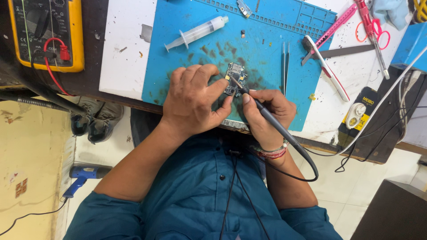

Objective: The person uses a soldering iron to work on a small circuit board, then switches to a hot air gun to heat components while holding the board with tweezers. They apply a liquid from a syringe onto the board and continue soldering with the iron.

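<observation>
The small circuit board [234, 76] lies flat on the blue mat [267, 40] on the bench [126, 44], directly beyond the fingertips of both hands. The left hand [193, 100] is curled down over it, thumb and fingertips pinching its near-left edge and pinning it to the mat. The right hand [267, 111] is closed in a pen grip around a dark probe [255, 104], whose metal tip rests on the board between the two hands. The board appears thin, light and rigid, with small exposed parts on its upper face; it is judged fragile and likely to slide on the mat unless held. It is best gripped by its bare edges, not by the component face. Its long axis appears to run away from the body, roughly from the hands toward the far edge of the mat, though the fingers hide its near end. The probe points up and left, its cable [307, 164] trailing back past the right wrist. Tweezers [285, 66] lie just right of the board.
</observation>
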